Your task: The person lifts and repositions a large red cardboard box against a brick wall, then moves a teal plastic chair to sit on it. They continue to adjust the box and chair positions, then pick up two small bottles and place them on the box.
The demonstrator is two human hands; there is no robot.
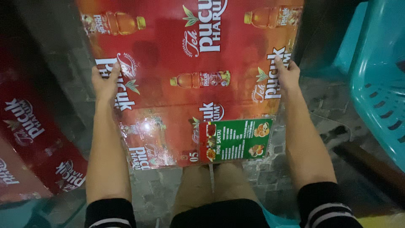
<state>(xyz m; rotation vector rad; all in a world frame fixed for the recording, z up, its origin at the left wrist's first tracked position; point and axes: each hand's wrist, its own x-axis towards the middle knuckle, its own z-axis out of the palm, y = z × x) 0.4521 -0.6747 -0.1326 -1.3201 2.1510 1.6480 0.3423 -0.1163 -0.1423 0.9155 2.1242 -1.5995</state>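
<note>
Hands grip a small table covered in glossy red printed sheeting, one on each side edge, and the person sits over it with bare knees just beneath the near edge.

Going from the left: another red printed surface [29, 143] lies low at the left side, well apart from the hands. The left hand [105, 80] is closed over the left edge of the table [168, 50], thumb on top and fingers curled under, out of sight. The top is bare of loose things save one: a green laminated menu card [235, 140] with small food pictures lies flat at the near right corner, its lower edge close to the table's near edge. The right hand [287, 74] clasps the right edge in the same way, thumb lying on the sheeting. Beyond it, to the right, stands a teal plastic chair [379, 84], apart from the table. The ground below is grey paving.

I judge this to be a holding or shifting step: both hands have the table by its sides. Any shift calls for an even pull from both hands, kept level, since the menu card lies loose near the corner and could slide off the slick sheeting.
</note>
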